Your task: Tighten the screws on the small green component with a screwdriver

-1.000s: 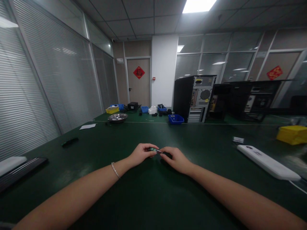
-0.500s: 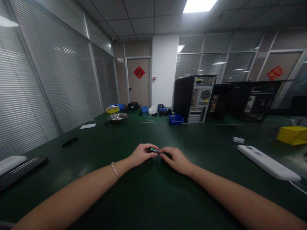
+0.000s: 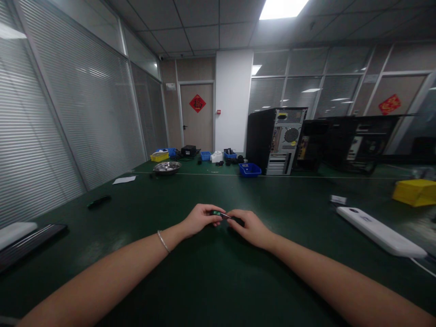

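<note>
My left hand pinches a small dark item with a green circuit board, just above the green table. Facing it, my right hand has thumb and index finger pressed round a thin metallic piece that meets the board's right end. Whether this piece is part of the board or a separate tool, I cannot tell. The fingertips of both hands are almost touching.
A white power bank-like box and a yellow bin lie on the right. Farther back are a metal bowl, a blue tray and a computer tower. On the left are a keyboard and a dark green object.
The fingers of my left hand have shifted slightly around the circuit board, and its lower fingers show more. My right hand stays almost where it was.
</note>
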`<state>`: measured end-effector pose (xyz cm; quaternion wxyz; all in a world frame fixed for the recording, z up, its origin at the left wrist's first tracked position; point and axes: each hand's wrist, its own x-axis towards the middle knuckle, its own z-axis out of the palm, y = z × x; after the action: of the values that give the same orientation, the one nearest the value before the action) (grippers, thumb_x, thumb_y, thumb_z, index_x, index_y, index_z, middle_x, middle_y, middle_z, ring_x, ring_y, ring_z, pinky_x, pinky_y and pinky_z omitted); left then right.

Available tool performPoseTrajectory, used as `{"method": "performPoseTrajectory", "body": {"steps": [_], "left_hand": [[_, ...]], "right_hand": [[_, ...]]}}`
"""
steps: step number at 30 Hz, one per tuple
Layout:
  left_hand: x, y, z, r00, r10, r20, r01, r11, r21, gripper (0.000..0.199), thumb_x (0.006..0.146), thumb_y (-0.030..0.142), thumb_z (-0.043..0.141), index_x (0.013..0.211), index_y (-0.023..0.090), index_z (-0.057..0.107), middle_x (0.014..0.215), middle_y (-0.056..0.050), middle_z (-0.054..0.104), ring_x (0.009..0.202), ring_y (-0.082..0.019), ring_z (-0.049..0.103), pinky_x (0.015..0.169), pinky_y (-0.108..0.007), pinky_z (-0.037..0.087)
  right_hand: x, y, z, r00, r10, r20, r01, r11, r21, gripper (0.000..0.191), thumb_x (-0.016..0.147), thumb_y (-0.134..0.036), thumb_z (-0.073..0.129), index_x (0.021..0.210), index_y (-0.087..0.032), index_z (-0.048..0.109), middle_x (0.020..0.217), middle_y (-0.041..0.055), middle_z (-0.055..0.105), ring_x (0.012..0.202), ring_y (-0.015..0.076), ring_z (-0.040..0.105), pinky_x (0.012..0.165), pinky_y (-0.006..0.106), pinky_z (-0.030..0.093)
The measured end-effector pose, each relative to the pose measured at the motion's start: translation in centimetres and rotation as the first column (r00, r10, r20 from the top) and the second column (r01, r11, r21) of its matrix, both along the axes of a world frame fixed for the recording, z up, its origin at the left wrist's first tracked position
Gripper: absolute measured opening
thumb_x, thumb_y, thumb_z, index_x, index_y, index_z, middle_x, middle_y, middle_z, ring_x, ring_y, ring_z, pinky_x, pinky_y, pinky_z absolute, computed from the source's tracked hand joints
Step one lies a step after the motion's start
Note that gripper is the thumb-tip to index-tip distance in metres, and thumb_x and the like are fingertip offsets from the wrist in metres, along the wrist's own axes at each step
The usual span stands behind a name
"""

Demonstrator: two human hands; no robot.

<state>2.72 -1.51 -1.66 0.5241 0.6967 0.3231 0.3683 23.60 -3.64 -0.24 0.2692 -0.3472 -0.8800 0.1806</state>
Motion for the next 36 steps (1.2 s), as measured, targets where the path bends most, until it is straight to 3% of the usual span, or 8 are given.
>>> {"method": "performPoseTrajectory", "body": {"steps": [8, 23, 36], "left_hand": [[-0.08, 0.01, 0.11, 0.999, -0.012, 0.034, 0.013, 0.999, -0.044, 0.035, 0.073, 0.025, 0.064, 0.104, 0.012, 0.061, 0.081, -0.007, 0.065, 0.067, -0.013, 0.058, 0.067, -0.029, 0.047], [0.00, -0.33, 0.34, 0.999, 0.002, -0.044, -0.001, 0.999, 0.035, 0.033, 0.073, 0.026, 0.062, 0.103, 0.012, 0.062, 0.083, -0.006, 0.065, 0.069, -0.014, 0.059, 0.068, -0.030, 0.047], [-0.03, -0.11, 0.32, 1.000, 0.002, 0.025, 0.000, 0.997, -0.077, 0.037, 0.069, 0.026, 0.067, 0.103, 0.012, 0.063, 0.078, -0.006, 0.066, 0.066, -0.012, 0.058, 0.067, -0.029, 0.047]], "right_hand": [[-0.08, 0.03, -0.10, 1.000, 0.019, -0.020, -0.018, 1.000, 0.009, 0.022, 0.088, -0.029, 0.041, 0.098, -0.020, 0.059, 0.091, 0.0027, 0.064, 0.082, 0.0161, 0.057, 0.073, 0.026, 0.042], [-0.09, -0.18, 0.30, 1.000, -0.007, 0.028, 0.007, 1.000, -0.008, 0.023, 0.088, -0.030, 0.042, 0.100, -0.021, 0.059, 0.094, 0.0032, 0.064, 0.084, 0.0167, 0.057, 0.074, 0.027, 0.042], [0.03, -0.14, 0.12, 1.000, 0.001, 0.031, -0.001, 1.000, 0.007, 0.023, 0.088, -0.029, 0.041, 0.100, -0.020, 0.059, 0.094, 0.0033, 0.063, 0.084, 0.0166, 0.057, 0.075, 0.027, 0.042]]}}
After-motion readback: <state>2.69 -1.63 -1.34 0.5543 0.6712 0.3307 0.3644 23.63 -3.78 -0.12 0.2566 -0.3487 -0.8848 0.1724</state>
